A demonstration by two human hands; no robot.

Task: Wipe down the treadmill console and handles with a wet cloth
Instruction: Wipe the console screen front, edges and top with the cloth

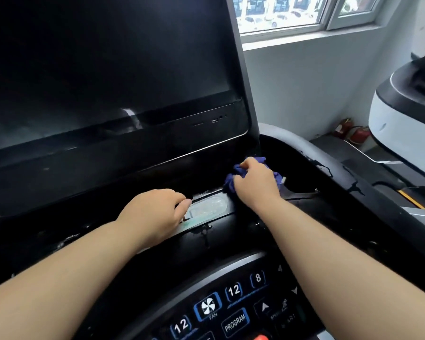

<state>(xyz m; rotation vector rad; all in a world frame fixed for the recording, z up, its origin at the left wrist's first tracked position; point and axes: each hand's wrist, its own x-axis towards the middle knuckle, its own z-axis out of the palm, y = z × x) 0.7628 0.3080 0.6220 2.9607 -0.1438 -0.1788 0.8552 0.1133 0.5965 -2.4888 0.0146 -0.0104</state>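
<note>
Blue cloth is clenched in the right hand against the console. Left hand is rested there, loosely curled. A window is seen beyond.

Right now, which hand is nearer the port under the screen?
Right. The right hand grips the blue cloth below and right of the port; the left hand rests lower, further left on the console ledge.
</note>
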